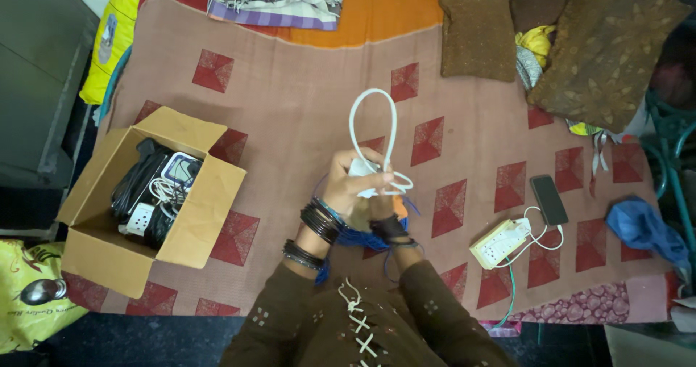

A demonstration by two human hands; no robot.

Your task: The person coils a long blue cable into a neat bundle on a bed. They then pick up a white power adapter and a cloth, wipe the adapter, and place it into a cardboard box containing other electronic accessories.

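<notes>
Centrally, both hands' fingers clenched on white cable (373, 131); cardboard box (185, 226) left, power strip (500, 242) and phone (549, 199) right.

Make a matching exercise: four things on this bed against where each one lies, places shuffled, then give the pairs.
Things:
1. white cable loop
2. cardboard box
3. phone
4. brown pillow

Places:
A. far edge of the bed
B. beside the white power strip
C. held in the left hand and right hand
D. left side of the bed, open, full of chargers

Pairs: 1-C, 2-D, 3-B, 4-A
</notes>
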